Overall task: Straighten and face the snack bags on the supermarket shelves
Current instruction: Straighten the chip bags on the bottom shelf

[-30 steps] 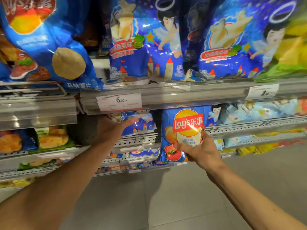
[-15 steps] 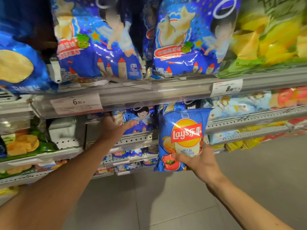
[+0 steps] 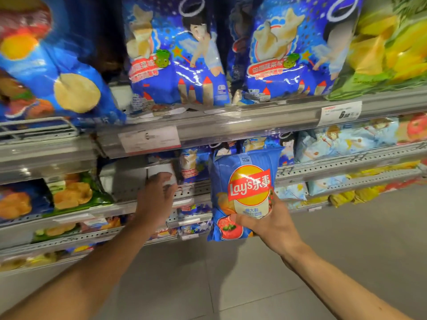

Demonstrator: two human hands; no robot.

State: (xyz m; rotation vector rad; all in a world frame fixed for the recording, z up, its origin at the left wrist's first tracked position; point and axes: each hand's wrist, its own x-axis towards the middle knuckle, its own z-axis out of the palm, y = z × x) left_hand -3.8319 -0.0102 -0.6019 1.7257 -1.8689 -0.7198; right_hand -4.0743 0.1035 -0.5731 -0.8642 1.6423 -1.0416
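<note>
Two bare forearms reach forward over the grey tiled floor (image 3: 231, 285). Right hand (image 3: 270, 227): fingers clamped on the lower right part of a blue Lay's bag (image 3: 245, 192), held upright, logo facing out, in front of the second shelf edge (image 3: 346, 165), off the shelf. Left hand (image 3: 154, 202): at the front of the same shelf level, fingers loosely curled toward a white object (image 3: 161, 172); contact cannot be told. Beyond, blue angel-print bags (image 3: 175, 65) stand on the upper shelf above a price label (image 3: 150, 139); a yellow-green bag (image 3: 388, 49) stands far right.
</note>
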